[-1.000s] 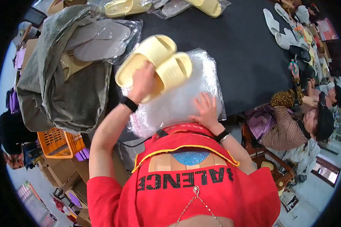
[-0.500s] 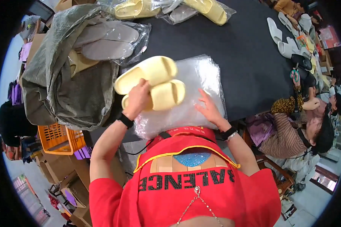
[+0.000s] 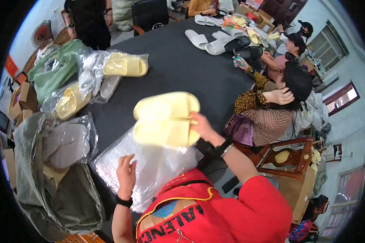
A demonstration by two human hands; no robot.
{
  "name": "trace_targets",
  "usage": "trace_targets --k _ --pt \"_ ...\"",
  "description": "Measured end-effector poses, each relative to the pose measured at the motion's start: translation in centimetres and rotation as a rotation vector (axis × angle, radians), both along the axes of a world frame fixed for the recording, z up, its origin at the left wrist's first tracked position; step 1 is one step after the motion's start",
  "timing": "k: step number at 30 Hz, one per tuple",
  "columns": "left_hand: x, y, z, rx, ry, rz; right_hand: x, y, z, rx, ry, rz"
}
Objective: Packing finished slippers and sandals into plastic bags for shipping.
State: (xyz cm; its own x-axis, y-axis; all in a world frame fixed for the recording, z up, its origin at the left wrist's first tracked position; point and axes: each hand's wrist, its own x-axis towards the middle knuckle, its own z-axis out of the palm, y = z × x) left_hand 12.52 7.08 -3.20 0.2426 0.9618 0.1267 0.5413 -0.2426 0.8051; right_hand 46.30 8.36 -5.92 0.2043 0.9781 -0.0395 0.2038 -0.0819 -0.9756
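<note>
In my right hand [image 3: 202, 126] is a pair of pale yellow slippers [image 3: 166, 131], gripped together at their right end. They are raised over the far part of a stack of clear plastic bags [image 3: 162, 164], soles not visible and slightly blurred. My left hand [image 3: 126, 174] is over the left part of the stack, fingers apart and partly bent, holding nothing. Whether its fingertips touch the plastic I cannot tell.
A grey woven sack [image 3: 69, 190] with bagged grey slippers [image 3: 71, 141] stands at the left. Bagged yellow slippers [image 3: 127, 65] lie farther back on the black table [image 3: 170, 69]. Loose white slippers [image 3: 196, 39] sit at the far right, near a seated person [image 3: 267, 117].
The slippers have passed from my left hand to my right, and were lifted. My left hand now hangs over the bags. The view has swung right, showing more of the people and room.
</note>
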Motion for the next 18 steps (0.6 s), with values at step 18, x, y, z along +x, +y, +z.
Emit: trace_targets --k 18 --pt "-9.5 2.5 -4.4 -0.076 -0.025 0.228 -6.9 -1.1 -5.6 0.173 -0.747 0.247"
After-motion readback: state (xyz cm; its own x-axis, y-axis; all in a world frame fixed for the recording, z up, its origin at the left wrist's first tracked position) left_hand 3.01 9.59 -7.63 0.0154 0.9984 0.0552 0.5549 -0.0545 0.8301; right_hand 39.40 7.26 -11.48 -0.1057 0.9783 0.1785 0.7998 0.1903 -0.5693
